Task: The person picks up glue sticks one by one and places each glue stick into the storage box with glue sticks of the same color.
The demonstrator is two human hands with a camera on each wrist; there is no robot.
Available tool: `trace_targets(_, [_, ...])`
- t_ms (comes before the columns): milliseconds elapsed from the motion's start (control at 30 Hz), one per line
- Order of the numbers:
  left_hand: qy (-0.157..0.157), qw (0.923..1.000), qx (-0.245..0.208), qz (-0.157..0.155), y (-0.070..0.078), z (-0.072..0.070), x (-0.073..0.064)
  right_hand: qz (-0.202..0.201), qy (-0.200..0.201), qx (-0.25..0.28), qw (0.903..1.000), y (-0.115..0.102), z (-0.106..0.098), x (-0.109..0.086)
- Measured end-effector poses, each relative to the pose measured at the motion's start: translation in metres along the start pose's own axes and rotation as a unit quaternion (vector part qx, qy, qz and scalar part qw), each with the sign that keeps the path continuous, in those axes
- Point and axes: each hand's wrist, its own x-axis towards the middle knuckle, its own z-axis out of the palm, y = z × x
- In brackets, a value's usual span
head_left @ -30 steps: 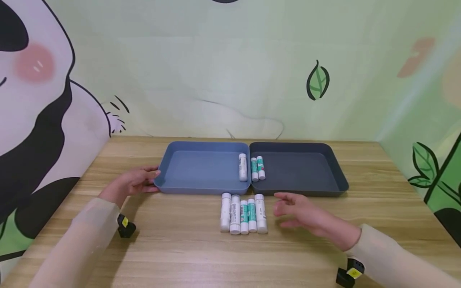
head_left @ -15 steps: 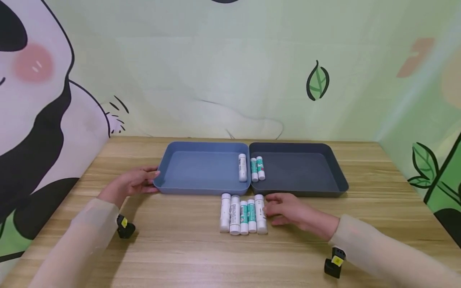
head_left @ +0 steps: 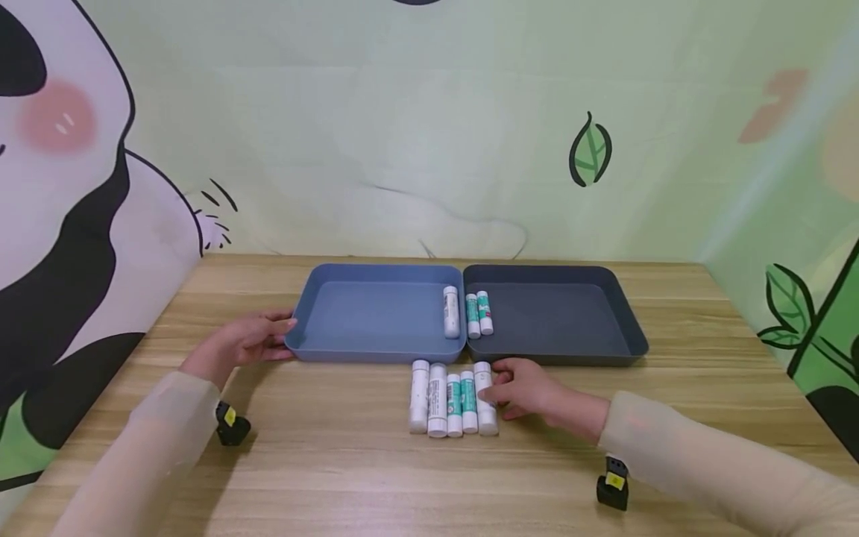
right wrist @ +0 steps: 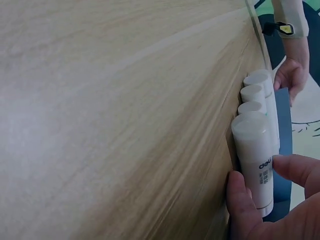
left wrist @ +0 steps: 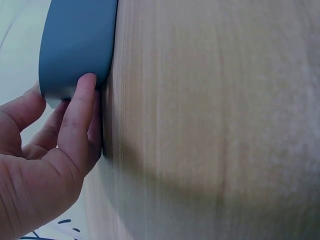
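Note:
My right hand (head_left: 530,389) pinches the white glue stick (head_left: 486,418) at the right end of a row on the table. In the right wrist view, thumb and a finger lie on opposite sides of this glue stick (right wrist: 257,155), which has dark print. Beside it lie two smaller green-and-white glue sticks (head_left: 468,403) and two more large white glue sticks (head_left: 419,399). At the far left, my left hand (head_left: 244,343) touches the outer end of the blue tray (head_left: 369,317). Its fingertips rest against the tray wall (left wrist: 80,50) in the left wrist view.
A dark grey tray (head_left: 564,321) stands against the blue one, behind the row. One white glue stick (head_left: 451,313) lies at the blue tray's right side. Two green-and-white ones (head_left: 485,313) lie at the grey tray's left side. A painted wall (head_left: 429,149) backs the wooden table (head_left: 349,462).
My right hand has moved left to the row's rightmost glue stick, and its thumb now lies over it. My left hand stays at the blue tray. The glue sticks have not visibly moved.

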Motion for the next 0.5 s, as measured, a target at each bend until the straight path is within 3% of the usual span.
trace_targets(500, [-0.010,0.9999,-0.004,0.011,-0.0035,-0.0014,0.0010,-0.010,0.013,0.003,0.9999,-0.0022,0.0048,-0.0037])
